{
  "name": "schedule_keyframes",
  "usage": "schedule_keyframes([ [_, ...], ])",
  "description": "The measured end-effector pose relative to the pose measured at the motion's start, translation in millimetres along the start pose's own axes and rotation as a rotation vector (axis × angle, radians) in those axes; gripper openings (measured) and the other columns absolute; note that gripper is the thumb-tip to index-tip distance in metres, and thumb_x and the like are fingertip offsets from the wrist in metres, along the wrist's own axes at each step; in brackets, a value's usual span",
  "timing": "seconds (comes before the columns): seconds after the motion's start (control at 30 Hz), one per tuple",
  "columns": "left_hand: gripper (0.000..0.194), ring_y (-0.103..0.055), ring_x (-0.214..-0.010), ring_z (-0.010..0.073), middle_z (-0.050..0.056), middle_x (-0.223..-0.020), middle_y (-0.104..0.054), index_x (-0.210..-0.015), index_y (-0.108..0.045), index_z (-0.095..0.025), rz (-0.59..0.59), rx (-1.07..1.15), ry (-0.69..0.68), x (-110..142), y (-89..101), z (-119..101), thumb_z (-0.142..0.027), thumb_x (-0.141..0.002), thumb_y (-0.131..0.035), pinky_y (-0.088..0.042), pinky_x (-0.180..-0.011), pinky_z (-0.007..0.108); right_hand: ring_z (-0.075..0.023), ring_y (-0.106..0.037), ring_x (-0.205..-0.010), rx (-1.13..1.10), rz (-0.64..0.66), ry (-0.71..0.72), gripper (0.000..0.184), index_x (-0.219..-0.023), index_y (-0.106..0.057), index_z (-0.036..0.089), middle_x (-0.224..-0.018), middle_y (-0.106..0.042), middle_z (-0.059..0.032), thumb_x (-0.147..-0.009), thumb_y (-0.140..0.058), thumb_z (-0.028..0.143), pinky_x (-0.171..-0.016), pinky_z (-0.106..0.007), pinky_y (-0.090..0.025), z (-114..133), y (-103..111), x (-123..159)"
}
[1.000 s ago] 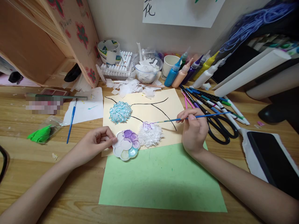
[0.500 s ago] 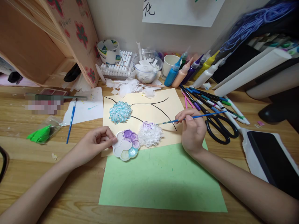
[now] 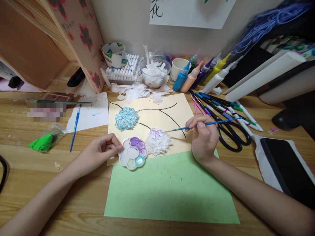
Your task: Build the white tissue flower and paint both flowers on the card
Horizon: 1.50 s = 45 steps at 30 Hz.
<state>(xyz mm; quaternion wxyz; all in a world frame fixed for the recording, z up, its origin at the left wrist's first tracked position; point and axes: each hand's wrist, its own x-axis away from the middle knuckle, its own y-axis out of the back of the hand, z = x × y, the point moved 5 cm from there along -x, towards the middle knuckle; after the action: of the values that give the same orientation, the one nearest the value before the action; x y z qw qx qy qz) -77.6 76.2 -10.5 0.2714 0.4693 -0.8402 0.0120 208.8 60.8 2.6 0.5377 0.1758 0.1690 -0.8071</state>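
Note:
My right hand [image 3: 203,137] is closed round a thin blue paintbrush [image 3: 216,123]. The brush tip rests at the upper right edge of a white paper-scrap flower [image 3: 158,142] that has a purple patch on top. My left hand [image 3: 99,152] pinches the left rim of a flower-shaped paint palette [image 3: 133,153] holding purple and pale blue paint. Both flowers, the white one and a blue-tinted one [image 3: 126,118], sit on a cream sheet [image 3: 152,114] with black drawn stems.
A green sheet [image 3: 169,186] lies in front. Black scissors [image 3: 230,132], markers and paint bottles [image 3: 197,73] are at the right. A bowl of paper scraps [image 3: 155,73], a cup, a second blue brush [image 3: 75,127] and a dark tablet [image 3: 286,167] lie around.
The paintbrush tip shifted slightly along the top right of the white flower and my right hand moved a little. My left hand and the palette stayed put.

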Motion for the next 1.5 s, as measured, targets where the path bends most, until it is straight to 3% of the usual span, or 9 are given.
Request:
schedule_keyframes([
  [0.33,0.024,-0.051,-0.063,0.0081,-0.003,-0.067,-0.059,-0.072,-0.055,-0.017,0.006,0.003,-0.008,0.6,-0.3,0.0,-0.037,-0.081,-0.063,-0.037,-0.057,0.018,-0.0169,-0.049,-0.057,-0.015,-0.032,0.111,0.02,-0.071,-0.055,0.023,-0.062,-0.05,-0.0006,-0.088,-0.045,0.024,-0.053,-0.032,-0.037,6.8,0.3,0.8],
  [0.43,0.023,-0.052,-0.062,0.0078,-0.003,-0.067,-0.059,-0.072,-0.055,-0.017,0.011,0.012,-0.018,1.0,-0.6,0.0,-0.036,-0.081,-0.063,-0.037,-0.058,0.018,-0.0176,-0.053,-0.063,-0.001,0.135,0.24,0.021,-0.077,-0.058,0.022,-0.065,-0.056,-0.0012,-0.09,-0.041,0.02,-0.059,-0.034,-0.039,19.7,-6.9,7.5],
  [0.6,0.021,-0.051,-0.061,0.0075,-0.004,-0.066,-0.059,-0.073,-0.056,-0.017,0.018,0.03,-0.031,0.4,-1.1,2.0,-0.035,-0.08,-0.065,-0.036,-0.056,0.018,-0.0174,-0.058,-0.079,0.323,0.635,0.434,0.019,-0.092,-0.06,0.022,-0.082,-0.07,-0.0008,-0.092,-0.042,0.02,-0.076,-0.037,-0.035,40.4,-30.4,30.0],
  [0.87,0.024,-0.043,-0.057,0.0077,-0.005,-0.064,-0.053,-0.073,-0.057,-0.016,-0.007,0.001,-0.045,0.4,-0.1,3.7,-0.037,-0.077,-0.067,-0.031,-0.052,0.019,-0.016,-0.056,-0.087,0.448,0.799,0.475,0.021,-0.099,-0.06,0.024,-0.091,-0.073,0.0022,-0.095,-0.039,0.023,-0.078,-0.035,-0.028,41.2,-44.6,39.6],
  [1.13,0.021,-0.049,-0.06,0.0079,-0.004,-0.065,-0.059,-0.074,-0.057,-0.017,0.009,0.021,-0.034,0.3,-0.3,4.0,-0.035,-0.078,-0.067,-0.035,-0.054,0.018,-0.0167,-0.057,-0.084,0.386,0.739,0.469,0.021,-0.097,-0.06,0.023,-0.089,-0.071,0.0002,-0.093,-0.04,0.02,-0.079,-0.036,-0.03,42.0,-37.3,38.9],
  [1.23,0.022,-0.051,-0.06,0.0081,-0.004,-0.065,-0.059,-0.073,-0.056,-0.017,0.011,0.03,-0.032,0.6,-1.0,1.6,-0.035,-0.078,-0.066,-0.036,-0.055,0.018,-0.018,-0.057,-0.077,0.193,0.439,0.345,0.022,-0.088,-0.06,0.023,-0.08,-0.067,-0.0018,-0.09,-0.039,0.019,-0.074,-0.036,-0.036,35.5,-22.4,24.1],
  [1.33,0.023,-0.052,-0.061,0.0086,-0.004,-0.065,-0.059,-0.072,-0.055,-0.017,0.008,0.016,-0.028,1.4,-1.1,-0.8,-0.036,-0.078,-0.066,-0.037,-0.056,0.019,-0.0173,-0.052,-0.063,-0.068,0.08,0.079,0.018,-0.075,-0.056,0.022,-0.067,-0.056,-0.0013,-0.085,-0.041,0.018,-0.058,-0.032,-0.037,13.4,-3.0,3.9],
  [1.4,0.023,-0.051,-0.061,0.0088,-0.003,-0.066,-0.058,-0.072,-0.055,-0.017,0.002,-0.001,-0.025,1.7,-0.6,-1.4,-0.036,-0.079,-0.065,-0.037,-0.056,0.019,-0.016,-0.046,-0.056,-0.13,-0.031,-0.028,0.015,-0.069,-0.052,0.022,-0.06,-0.049,-0.0001,-0.081,-0.044,0.019,-0.051,-0.029,-0.032,0.8,3.3,-6.4],
  [1.5,0.023,-0.051,-0.062,0.0092,-0.003,-0.067,-0.058,-0.071,-0.055,-0.017,0.003,-0.016,-0.027,1.4,0.2,-0.6,-0.037,-0.08,-0.064,-0.038,-0.056,0.019,-0.0153,-0.042,-0.053,-0.125,-0.049,-0.061,0.013,-0.066,-0.049,0.022,-0.057,-0.045,0.0002,-0.078,-0.045,0.019,-0.049,-0.029,-0.028,-6.1,6.2,-15.0],
])
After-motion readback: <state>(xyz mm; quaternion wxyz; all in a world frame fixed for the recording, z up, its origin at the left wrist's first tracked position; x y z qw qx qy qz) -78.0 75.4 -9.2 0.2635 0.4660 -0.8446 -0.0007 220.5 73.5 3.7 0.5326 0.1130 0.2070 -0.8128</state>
